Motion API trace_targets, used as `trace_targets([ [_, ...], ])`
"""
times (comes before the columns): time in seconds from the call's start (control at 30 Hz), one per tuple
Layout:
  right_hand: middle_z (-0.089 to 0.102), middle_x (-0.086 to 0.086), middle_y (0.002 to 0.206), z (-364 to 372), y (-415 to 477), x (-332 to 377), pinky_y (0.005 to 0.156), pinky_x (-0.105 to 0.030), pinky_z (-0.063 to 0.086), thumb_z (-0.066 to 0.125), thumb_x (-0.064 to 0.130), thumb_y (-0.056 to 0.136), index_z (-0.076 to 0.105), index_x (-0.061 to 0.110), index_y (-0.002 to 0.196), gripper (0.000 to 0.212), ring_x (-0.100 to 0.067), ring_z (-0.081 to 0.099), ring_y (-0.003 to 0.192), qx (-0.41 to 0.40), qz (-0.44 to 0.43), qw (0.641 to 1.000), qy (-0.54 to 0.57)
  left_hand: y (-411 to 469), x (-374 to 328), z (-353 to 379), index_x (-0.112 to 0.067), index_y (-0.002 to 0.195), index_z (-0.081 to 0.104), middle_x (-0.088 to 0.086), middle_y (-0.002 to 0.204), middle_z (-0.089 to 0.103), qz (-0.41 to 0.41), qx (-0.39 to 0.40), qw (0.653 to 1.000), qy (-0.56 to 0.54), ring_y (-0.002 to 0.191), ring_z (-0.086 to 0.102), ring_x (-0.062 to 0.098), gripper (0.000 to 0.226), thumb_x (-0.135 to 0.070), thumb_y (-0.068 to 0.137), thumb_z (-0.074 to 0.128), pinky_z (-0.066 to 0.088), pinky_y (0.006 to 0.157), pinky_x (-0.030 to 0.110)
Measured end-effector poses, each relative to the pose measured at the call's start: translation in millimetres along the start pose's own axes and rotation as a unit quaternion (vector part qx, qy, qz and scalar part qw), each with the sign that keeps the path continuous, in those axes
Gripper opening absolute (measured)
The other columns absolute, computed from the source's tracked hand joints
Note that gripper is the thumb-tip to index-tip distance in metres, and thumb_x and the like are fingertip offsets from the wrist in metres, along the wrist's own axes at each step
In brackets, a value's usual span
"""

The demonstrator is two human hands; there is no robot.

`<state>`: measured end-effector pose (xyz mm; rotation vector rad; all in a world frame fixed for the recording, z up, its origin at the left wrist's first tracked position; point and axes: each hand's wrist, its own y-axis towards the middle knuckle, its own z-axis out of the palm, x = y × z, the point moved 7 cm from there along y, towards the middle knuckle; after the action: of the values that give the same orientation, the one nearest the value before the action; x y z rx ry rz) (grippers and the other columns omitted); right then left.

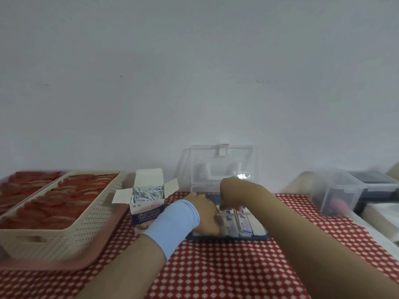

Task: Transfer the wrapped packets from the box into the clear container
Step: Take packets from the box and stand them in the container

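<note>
The right hand (235, 196) bunches its fingertips downward, pinching the tops of wrapped packets (245, 226) in the clear container (250, 165) near the counter's (216, 266) far edge. The left hand (204, 214) rests inside beside them, but with its fingers hidden, its grip cannot be told. Just left, the box (146, 214) holds more. They look light, thin and slippery, and are probably best pinched by an edge.

A: What is worn on the left arm?
B: A light blue fabric cuff (172, 225), plain and smooth, wraps the wrist. Its far edge meets the left hand (205, 214), and bare forearm shows on its near side.
A: And the right?
B: The right hand (235, 195) and forearm are bare.
</note>
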<state>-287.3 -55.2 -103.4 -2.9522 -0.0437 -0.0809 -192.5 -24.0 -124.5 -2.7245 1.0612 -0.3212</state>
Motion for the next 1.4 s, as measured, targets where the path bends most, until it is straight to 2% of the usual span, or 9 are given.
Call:
trace_targets([
  [0.17,0.076,-0.01,0.095,-5,-3,3,0.07,-0.029,0.06,0.065,0.012,0.092,0.075,0.005,0.103,0.017,-0.019,0.07,0.066,0.009,-0.029,0.999,0.026,-1,0,-2,-0.023,0.08,0.054,0.002,0.09,0.057,-0.015,0.006,1.0,-0.008,0.093,0.047,0.022,0.037,-0.055,0.09,0.038,0.04,0.098,0.042],
  [0.3,0.056,-0.006,0.074,7,-10,10,0.065,-0.028,0.044,0.056,0.009,0.095,0.06,0.008,0.07,0.025,-0.022,0.052,0.068,0.04,-0.05,0.998,0.001,-3,1,-2,-0.02,0.095,0.063,0.002,0.097,0.06,-0.013,0.002,1.0,-0.008,0.095,0.049,0.021,0.043,-0.058,0.089,0.043,0.039,0.097,0.039],
  [0.43,0.065,0.001,0.077,-14,-16,7,0.06,-0.021,0.046,0.06,0.016,0.096,0.077,0.008,0.096,0.018,-0.014,0.055,0.058,0.007,-0.06,0.996,0.067,-16,8,-19,-0.028,0.12,0.067,-0.001,0.122,0.064,0.021,-0.055,0.994,-0.093,0.107,0.059,0.023,0.045,-0.055,0.087,0.053,0.049,0.093,0.04],
  [0.6,0.077,0.003,0.101,-65,-27,17,0.065,-0.017,0.052,0.06,0.01,0.095,0.077,0.02,0.111,0.025,-0.002,0.064,0.067,-0.079,-0.086,0.982,0.149,-60,58,-60,-0.034,0.121,0.066,-0.015,0.116,0.065,0.0,-0.219,0.92,-0.325,0.107,0.06,0.005,0.03,-0.041,0.093,0.059,0.046,0.096,0.027],
  [0.73,0.075,0.004,0.106,-80,-36,56,0.076,-0.02,0.049,0.063,0.012,0.095,0.077,0.02,0.111,0.023,0.002,0.06,0.076,-0.132,-0.133,0.963,0.195,-94,120,-69,-0.038,0.104,0.068,-0.016,0.105,0.065,-0.09,-0.33,0.878,-0.335,0.096,0.059,0.001,0.017,-0.027,0.096,0.058,0.045,0.078,0.016],
  [0.83,0.074,0.005,0.111,-75,-38,96,0.086,-0.025,0.051,0.063,0.014,0.095,0.078,0.02,0.108,0.021,-0.003,0.063,0.086,-0.141,-0.17,0.955,0.2,-107,157,-47,-0.035,0.098,0.067,-0.014,0.101,0.064,-0.166,-0.325,0.873,-0.325,0.091,0.057,0.002,0.016,-0.021,0.095,0.06,0.037,0.066,0.011],
  [1.0,0.072,0.009,0.119,-62,-21,132,0.092,-0.03,0.052,0.061,0.024,0.097,0.077,0.027,0.111,0.021,-0.012,0.065,0.106,-0.177,-0.157,0.959,0.153,-111,179,-9,-0.026,0.112,0.068,-0.012,0.106,0.057,-0.195,-0.282,0.886,-0.312,0.1,0.055,0.007,0.021,-0.019,0.093,0.064,0.038,0.084,0.019],
  [1.27,0.074,0.009,0.088,-42,9,170,0.072,-0.031,0.057,0.063,0.049,0.091,0.078,0.031,0.095,0.024,-0.011,0.067,0.08,-0.164,-0.143,0.972,0.087,-100,196,0,-0.026,0.119,0.067,-0.012,0.115,0.065,-0.166,-0.29,0.874,-0.352,0.098,0.059,0.003,0.033,-0.01,0.092,0.059,0.04,0.085,0.018],
  [1.4,0.073,0.009,0.088,-36,20,179,0.071,-0.031,0.058,0.063,0.036,0.094,0.079,0.033,0.095,0.017,-0.013,0.067,0.079,-0.166,-0.128,0.975,0.072,-99,201,2,-0.023,0.114,0.072,-0.006,0.114,0.069,-0.171,-0.301,0.878,-0.331,0.097,0.06,0.007,0.033,-0.006,0.09,0.058,0.042,0.086,0.019],
])
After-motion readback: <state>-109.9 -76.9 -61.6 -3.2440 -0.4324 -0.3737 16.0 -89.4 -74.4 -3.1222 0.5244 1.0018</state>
